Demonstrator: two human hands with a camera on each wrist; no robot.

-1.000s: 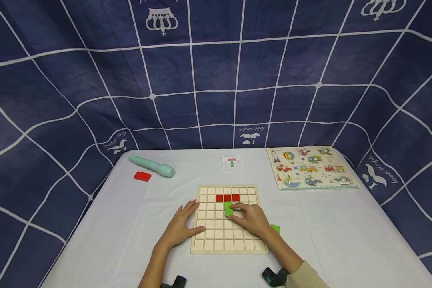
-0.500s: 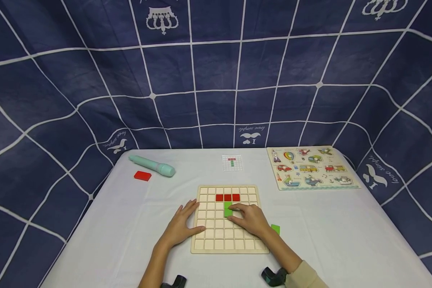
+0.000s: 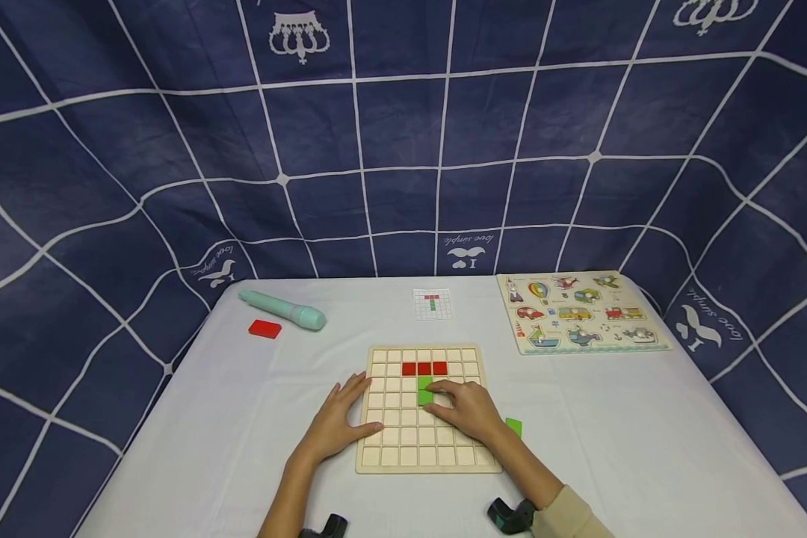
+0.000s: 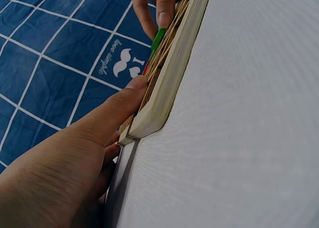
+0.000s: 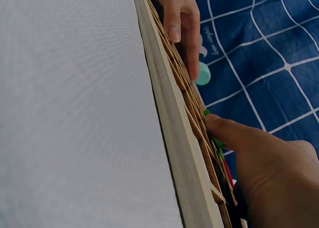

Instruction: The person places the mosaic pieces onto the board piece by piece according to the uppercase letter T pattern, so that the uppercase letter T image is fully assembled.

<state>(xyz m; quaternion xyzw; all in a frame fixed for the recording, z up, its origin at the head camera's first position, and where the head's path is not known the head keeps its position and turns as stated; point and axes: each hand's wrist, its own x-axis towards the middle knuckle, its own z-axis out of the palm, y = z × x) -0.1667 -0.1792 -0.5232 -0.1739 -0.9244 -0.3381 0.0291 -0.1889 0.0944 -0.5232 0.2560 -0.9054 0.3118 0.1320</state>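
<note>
A wooden grid board lies on the table with three red tiles in a row. Directly below the middle red one is a green tile. My right hand pinches a second green tile between thumb and index finger, in line under the first. In the right wrist view its thumb presses against green at the board. My left hand rests at the board's left edge, fingers spread, its thumb on the rim. A loose green tile lies right of the board, partly behind the right forearm.
Behind the board lies a small pattern card with a red and green T. A teal microphone-shaped object and a red tile are at the back left. A picture puzzle board sits at the back right, before a blue checked curtain.
The lower green tile, slightly askew a second ago, now sits straight beneath the upper one, my right hand still on it. My left hand has stayed put.
</note>
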